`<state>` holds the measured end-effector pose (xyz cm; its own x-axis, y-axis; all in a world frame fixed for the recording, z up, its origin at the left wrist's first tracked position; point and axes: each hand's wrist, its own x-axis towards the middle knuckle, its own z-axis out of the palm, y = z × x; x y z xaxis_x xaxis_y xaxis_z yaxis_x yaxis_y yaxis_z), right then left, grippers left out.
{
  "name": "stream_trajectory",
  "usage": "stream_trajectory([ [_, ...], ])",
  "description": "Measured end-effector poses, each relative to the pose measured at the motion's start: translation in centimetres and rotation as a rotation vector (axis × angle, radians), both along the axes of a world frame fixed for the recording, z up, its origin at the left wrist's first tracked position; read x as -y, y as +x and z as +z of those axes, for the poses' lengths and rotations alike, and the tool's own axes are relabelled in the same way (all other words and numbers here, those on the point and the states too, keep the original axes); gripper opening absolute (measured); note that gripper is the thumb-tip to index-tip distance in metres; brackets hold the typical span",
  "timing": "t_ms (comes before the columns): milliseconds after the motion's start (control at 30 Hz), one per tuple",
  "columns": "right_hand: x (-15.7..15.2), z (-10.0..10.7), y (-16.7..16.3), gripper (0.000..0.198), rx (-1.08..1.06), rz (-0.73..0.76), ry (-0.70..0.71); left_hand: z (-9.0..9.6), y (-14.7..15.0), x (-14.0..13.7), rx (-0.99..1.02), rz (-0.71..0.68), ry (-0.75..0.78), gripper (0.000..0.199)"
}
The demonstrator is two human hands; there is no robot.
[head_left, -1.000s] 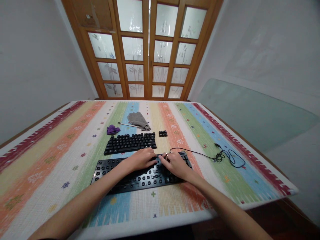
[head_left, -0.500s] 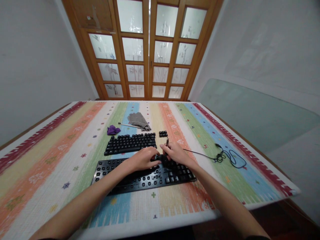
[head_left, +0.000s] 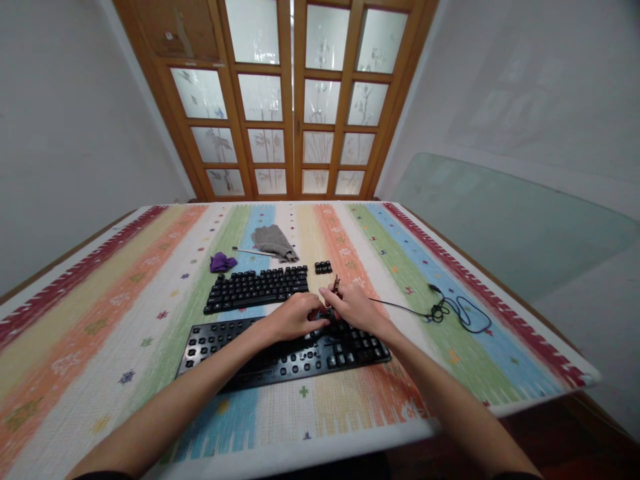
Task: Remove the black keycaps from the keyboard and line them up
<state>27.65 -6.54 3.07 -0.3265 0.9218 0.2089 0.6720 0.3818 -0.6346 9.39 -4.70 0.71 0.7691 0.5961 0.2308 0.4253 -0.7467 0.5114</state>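
Observation:
A black keyboard (head_left: 295,366) lies near the table's front edge. Its left part shows bare key sockets, while keycaps (head_left: 363,347) sit on its right end. Over its upper middle, my right hand (head_left: 353,307) pinches a thin, dark, pen-like tool (head_left: 337,285) whose upper end sticks up past the fingers; the lower end is hidden. My left hand (head_left: 297,315) is curled beside it, thumb and fingers drawn together at the keys, and what they grip is hidden. Just behind, loose black keycaps (head_left: 255,290) lie in keyboard-like rows.
A small group of keycaps (head_left: 323,267) lies apart, right of the rows. Farther back are a purple cloth (head_left: 223,262), a grey cloth (head_left: 275,241) and a thin white stick with a dark tip (head_left: 253,251). The coiled cable (head_left: 463,313) lies to the right on the striped tablecloth (head_left: 150,393).
The view has shifted slightly, moving the scene a little left. My hands stay close together over the same part of the keyboard, and the tool's upper end has tilted slightly.

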Motion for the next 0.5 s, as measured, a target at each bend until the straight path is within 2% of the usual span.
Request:
stream_trajectory([
  [133,0.0,-0.1,0.2,0.041,-0.016,0.023,0.009,-0.2,0.2,-0.4,0.017,-0.007,0.015,0.008],
  [267,0.0,-0.3,0.5,0.040,-0.071,-0.013,0.025,0.2,0.2,-1.2,0.107,-0.013,0.010,0.007],
  [500,-0.1,-0.7,1.9,0.042,-0.205,-0.115,0.049,0.4,0.6,-4.4,0.163,0.067,0.086,0.006],
])
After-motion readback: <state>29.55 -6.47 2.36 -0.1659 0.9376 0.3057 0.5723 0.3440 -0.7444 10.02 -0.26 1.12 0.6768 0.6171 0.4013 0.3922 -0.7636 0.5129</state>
